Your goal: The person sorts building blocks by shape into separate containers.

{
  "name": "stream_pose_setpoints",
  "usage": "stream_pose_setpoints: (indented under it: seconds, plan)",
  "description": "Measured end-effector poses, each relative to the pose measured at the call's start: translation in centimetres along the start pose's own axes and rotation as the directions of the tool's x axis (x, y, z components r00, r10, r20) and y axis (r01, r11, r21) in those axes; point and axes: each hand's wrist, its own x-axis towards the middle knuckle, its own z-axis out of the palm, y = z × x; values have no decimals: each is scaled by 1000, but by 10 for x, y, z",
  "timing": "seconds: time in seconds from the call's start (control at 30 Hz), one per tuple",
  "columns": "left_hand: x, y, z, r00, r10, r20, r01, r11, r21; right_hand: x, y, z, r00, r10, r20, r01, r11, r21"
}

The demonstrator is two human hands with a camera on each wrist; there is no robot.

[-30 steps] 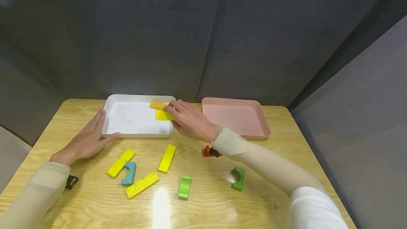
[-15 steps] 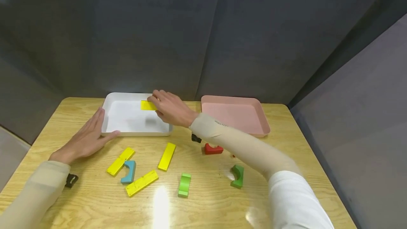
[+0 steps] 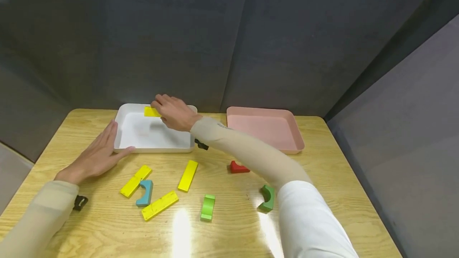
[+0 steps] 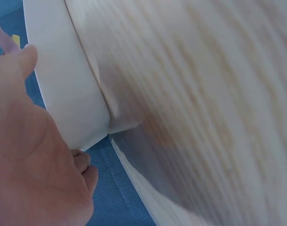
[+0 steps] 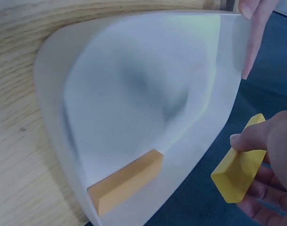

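My right hand [image 3: 175,114] pinches a yellow rectangular block [image 3: 151,111] between thumb and fingers, over the back part of the white tray [image 3: 138,139]. In the right wrist view the same yellow block [image 5: 237,172] is tilted and stands out past the tray's rim. An orange block [image 5: 127,181] lies inside the tray along one wall; in the head view my right hand and arm hide it. My left hand [image 3: 95,156] rests against the tray's left side, fingers straight and thumb along the front corner.
Right of the white tray is a pink tray [image 3: 265,130]. On the table lie several yellow blocks [image 3: 159,206], a blue arch block [image 3: 145,193], a light green block [image 3: 208,208], a dark green arch block [image 3: 269,198] and a red block [image 3: 238,167]. A dark partition [image 3: 179,39] rises behind.
My right hand has moved left and back across the white tray with the yellow block. The orange block near it has gone from the head view. My left hand has stayed put.
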Motion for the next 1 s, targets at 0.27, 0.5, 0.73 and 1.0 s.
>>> stream_pose_setpoints:
  seconds: [0.27, 0.5, 0.73, 1.0]
  plan:
    - [-1, 0, 2, 1000, -5, 4, 5, 1000, -6, 21, -3, 17, 999, 19, 49, -20, 1000, 23]
    - [-2, 2, 2, 1000, -3, 5, 3, 1000, -8, 35, -2, 33, 997, 50, 60, -50, 999, -3]
    - [-3, 2, 1, 1000, -3, 4, 3, 1000, -3, 43, 0, 38, 991, 96, 93, -97, 995, 0]
    - [-4, 2, 3, 1000, -8, 8, 8, 1000, -2, 47, 0, 45, 989, 104, 108, -103, 995, -14]
